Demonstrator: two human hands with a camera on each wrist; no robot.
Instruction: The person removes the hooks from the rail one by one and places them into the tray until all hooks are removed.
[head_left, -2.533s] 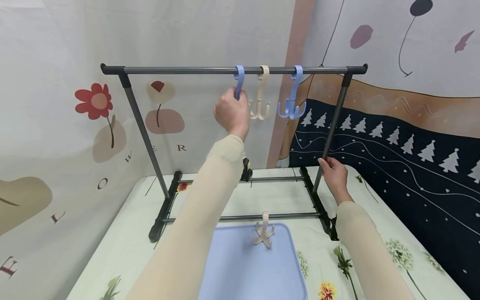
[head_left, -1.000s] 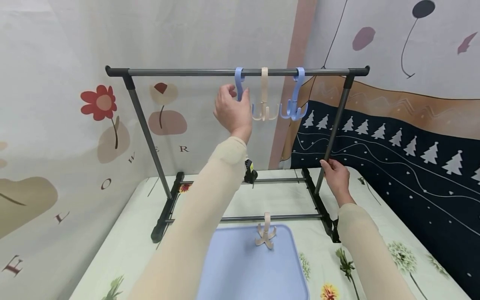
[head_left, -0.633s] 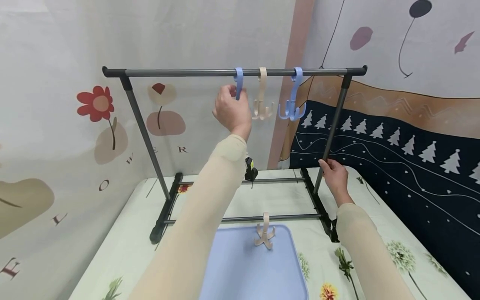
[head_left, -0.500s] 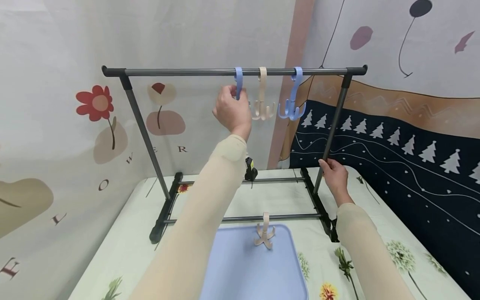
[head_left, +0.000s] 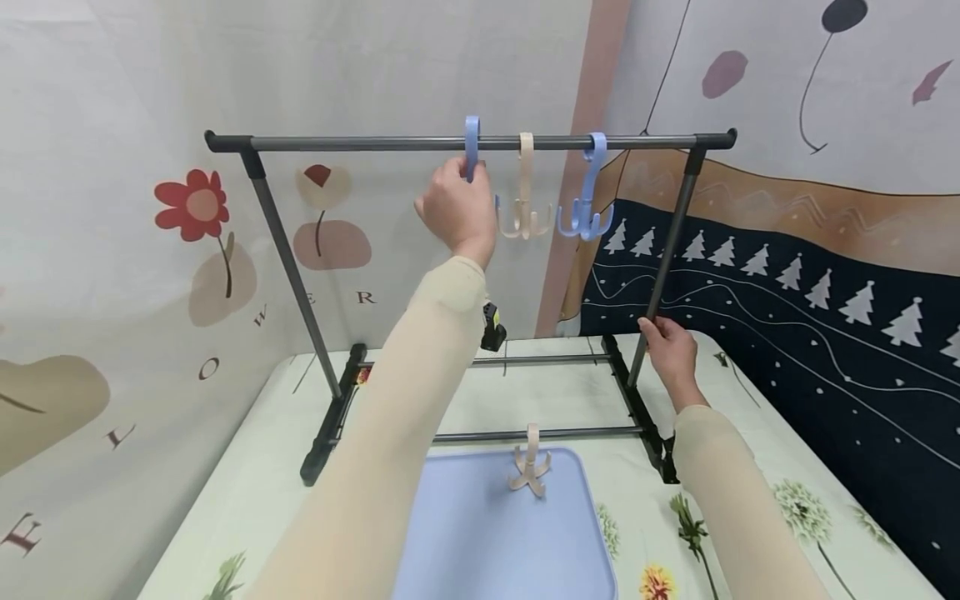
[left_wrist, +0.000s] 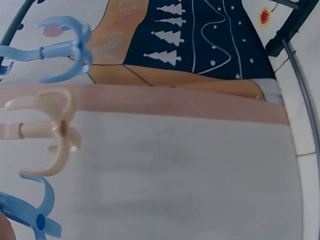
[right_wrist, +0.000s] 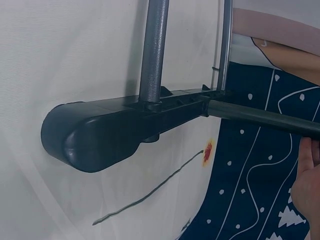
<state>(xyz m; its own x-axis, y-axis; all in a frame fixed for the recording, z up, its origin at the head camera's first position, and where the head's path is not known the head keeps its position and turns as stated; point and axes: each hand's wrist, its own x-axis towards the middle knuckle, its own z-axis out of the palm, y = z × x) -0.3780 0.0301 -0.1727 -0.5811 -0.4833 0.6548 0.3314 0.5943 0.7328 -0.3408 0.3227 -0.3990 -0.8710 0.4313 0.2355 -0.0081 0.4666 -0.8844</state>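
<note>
My left hand (head_left: 459,204) grips the stem of the leftmost blue hook (head_left: 472,137), whose curved top stands above the rack's top bar (head_left: 360,143). That hook's prongs (left_wrist: 41,221) show at the lower left of the left wrist view. Just right of it hang a beige hook (head_left: 527,179) and another blue hook (head_left: 589,187). My right hand (head_left: 675,357) holds the rack's right upright (head_left: 670,242) with thumb and fingers. In the right wrist view, fingers of that hand (right_wrist: 307,185) touch the upright (right_wrist: 265,116).
A blue tray (head_left: 510,533) lies in front of the rack, with a beige hook (head_left: 530,467) at its far edge, beside the lower front bar (head_left: 577,432). The black rack feet (head_left: 322,442) stand on the flowered cloth. Patterned curtains surround the table.
The left hand has moved up and slightly left, raising the leftmost blue hook so its top stands higher over the bar. The right hand stays on the upright.
</note>
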